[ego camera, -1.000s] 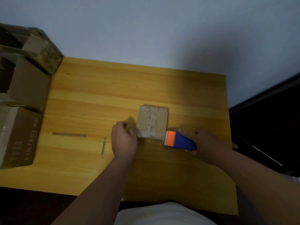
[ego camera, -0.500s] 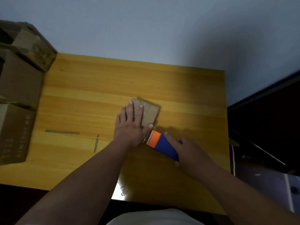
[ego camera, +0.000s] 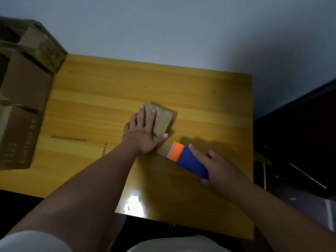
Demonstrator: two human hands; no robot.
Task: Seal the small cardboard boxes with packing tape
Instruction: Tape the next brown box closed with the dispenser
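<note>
Fingers [ego camera: 145, 117] of left hand [ego camera: 143, 135] splayed flat, pinning the small box [ego camera: 163, 119] mid-surface [ego camera: 101, 99]. Right hand [ego camera: 218, 166] clenched round the tape dispenser [ego camera: 189, 160], at 4 o'clock from box. Box long axis runs 11-to-5, tape strip [ego camera: 163, 150] spanning the gap.

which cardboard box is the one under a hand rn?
The small cardboard box mid-table, pinned flat under the left hand. The larger cardboard boxes stacked at the table's left edge are untouched. The right hand holds the blue-and-orange tape dispenser.
</note>
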